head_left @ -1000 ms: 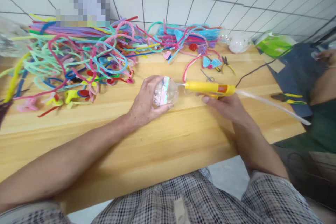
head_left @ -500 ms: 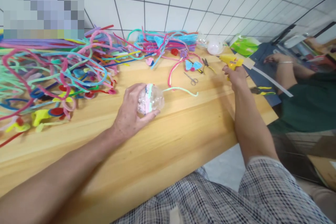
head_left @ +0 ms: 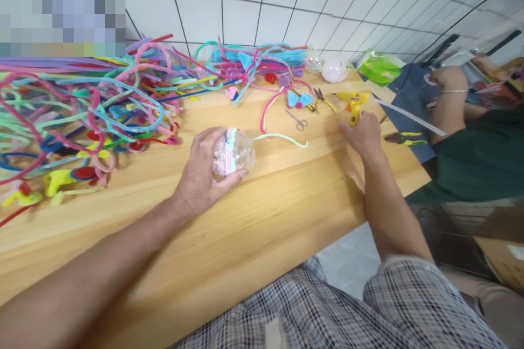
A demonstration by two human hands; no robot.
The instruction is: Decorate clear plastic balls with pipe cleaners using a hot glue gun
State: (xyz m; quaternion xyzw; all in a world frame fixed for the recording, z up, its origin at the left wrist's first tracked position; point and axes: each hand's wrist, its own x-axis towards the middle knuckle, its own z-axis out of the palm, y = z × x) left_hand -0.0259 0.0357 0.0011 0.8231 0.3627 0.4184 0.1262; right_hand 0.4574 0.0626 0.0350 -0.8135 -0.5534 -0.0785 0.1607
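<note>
My left hand (head_left: 200,172) is wrapped round a clear plastic ball (head_left: 244,154) with white, pink and pale green strips around its middle, held low over the wooden table. A pale green pipe cleaner (head_left: 282,136) reaches right from beside the ball. At the right, my right hand (head_left: 364,133) has its thumb and fingers apart, just below the handle of a yellow glue gun (head_left: 352,99). The gun is at the table's right part; whether a fingertip still touches it is hard to tell. Scissors (head_left: 301,122) and yellow-handled pliers (head_left: 325,103) lie left of the gun.
Tangled colourful pipe cleaners (head_left: 94,103) cover the table's left and back. Near the tiled wall are a white ball (head_left: 334,68) and a green packet (head_left: 379,68). More pliers (head_left: 405,138) lie by the right edge. Another person's arm (head_left: 450,98) is at the right.
My right hand has loosened from round the glue gun and moved slightly down and left. The gun is lower and further left. My left hand keeps the ball in nearly the same place.
</note>
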